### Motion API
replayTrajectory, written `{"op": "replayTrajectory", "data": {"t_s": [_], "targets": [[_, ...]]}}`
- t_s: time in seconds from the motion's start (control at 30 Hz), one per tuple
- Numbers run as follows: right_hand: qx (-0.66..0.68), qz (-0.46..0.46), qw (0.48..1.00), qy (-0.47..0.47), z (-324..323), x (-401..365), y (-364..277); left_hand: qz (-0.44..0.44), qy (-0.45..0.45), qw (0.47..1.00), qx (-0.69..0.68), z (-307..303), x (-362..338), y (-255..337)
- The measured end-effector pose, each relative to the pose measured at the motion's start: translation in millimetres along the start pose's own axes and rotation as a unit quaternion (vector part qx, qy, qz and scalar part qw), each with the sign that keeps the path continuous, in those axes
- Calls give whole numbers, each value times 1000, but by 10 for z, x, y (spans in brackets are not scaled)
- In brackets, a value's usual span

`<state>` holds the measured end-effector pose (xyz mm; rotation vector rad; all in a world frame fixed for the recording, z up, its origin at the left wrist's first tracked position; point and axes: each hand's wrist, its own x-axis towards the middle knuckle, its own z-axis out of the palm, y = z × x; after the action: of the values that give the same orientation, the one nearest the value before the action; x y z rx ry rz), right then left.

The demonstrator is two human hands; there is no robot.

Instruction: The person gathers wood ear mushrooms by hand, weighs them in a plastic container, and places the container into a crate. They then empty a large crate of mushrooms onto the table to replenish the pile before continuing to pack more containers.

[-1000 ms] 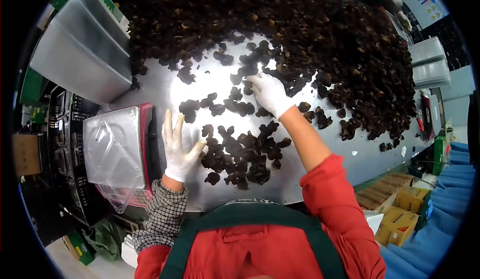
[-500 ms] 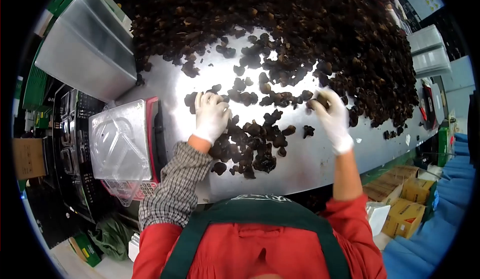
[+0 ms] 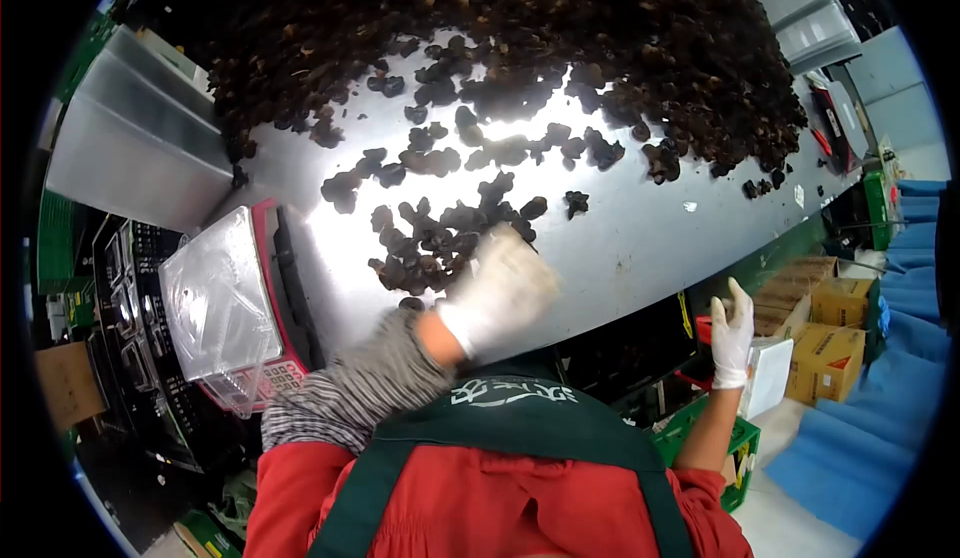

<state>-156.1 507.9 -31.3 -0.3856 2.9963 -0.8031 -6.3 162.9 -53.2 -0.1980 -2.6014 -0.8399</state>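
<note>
Head view: at centre I see the left hand (image 3: 503, 293), blurred beside dark pieces (image 3: 462, 220), grip unclear; lower right, the right hand's (image 3: 732, 343) fingers stand parted.

left hand (image 3: 503, 286): blurred, forearm (image 3: 352, 383) slanting inward | right hand (image 3: 732, 346): fingers (image 3: 740, 303) parted
</note>
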Motion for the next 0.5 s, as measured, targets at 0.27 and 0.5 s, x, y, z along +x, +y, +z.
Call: {"op": "replayTrajectory", "data": {"t_s": [0.27, 0.5], "targets": [[117, -389, 906, -121, 1406, 258, -1579, -267, 223, 938, -15, -610, -351, -781], [40, -557, 804, -205, 2028, 117, -2273, -351, 4, 917, 188, -662, -741, -1804]]}}
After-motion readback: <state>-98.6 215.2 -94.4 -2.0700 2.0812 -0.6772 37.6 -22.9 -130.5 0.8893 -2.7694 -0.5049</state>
